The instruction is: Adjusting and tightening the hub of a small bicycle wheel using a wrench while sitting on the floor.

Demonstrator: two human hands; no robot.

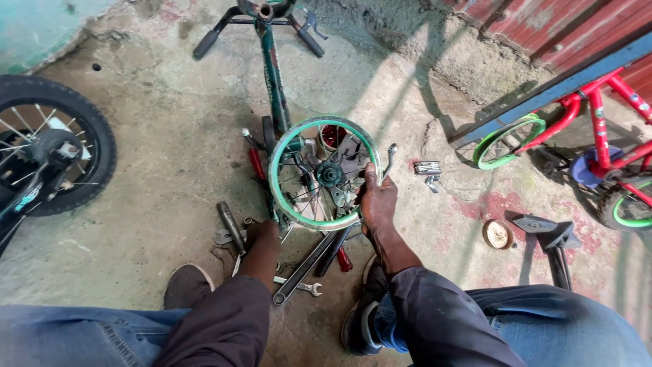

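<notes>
A small bare wheel rim (282, 153) with green trim and spokes stands upright in an upside-down green bicycle frame (274, 75). My right hand (377, 202) grips the rim at its right side. My left hand (262, 236) reaches down to the concrete floor just below and left of the rim, among tools; what it holds, if anything, is hidden. A long black wrench (307, 265) and a small silver spanner (305, 287) lie beneath the wheel.
A black-tyred wheel (54, 153) stands at the left. A red child's bicycle (598, 136) with green rims stands at the right behind a blue bar. A black saddle on its post (553, 238), a round tin (498, 234) and a silver multi-tool (428, 168) lie on the floor.
</notes>
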